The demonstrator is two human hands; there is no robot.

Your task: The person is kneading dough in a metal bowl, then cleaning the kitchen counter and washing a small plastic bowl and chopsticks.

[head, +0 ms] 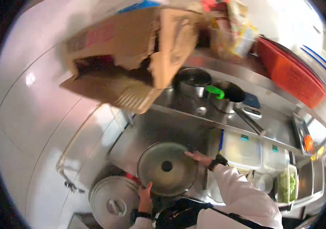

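A wide round lid, seemingly glass with a metal rim and a dark knob at its centre, lies before me at the steel counter. My left hand grips its lower left rim, thumb uppermost. On the opposite side my right hand holds the upper right rim, fingers reaching over the edge. What is beneath the lid is hidden. Close beside my left hand stands a large pot with a metal lid and a loop handle. A red strip shows between the two lids.
A torn cardboard box juts out overhead on the left. The lower shelf carries pots, a green-handled utensil and a scale. Red binders stand above. Plastic tubs and leafy greens are at right.
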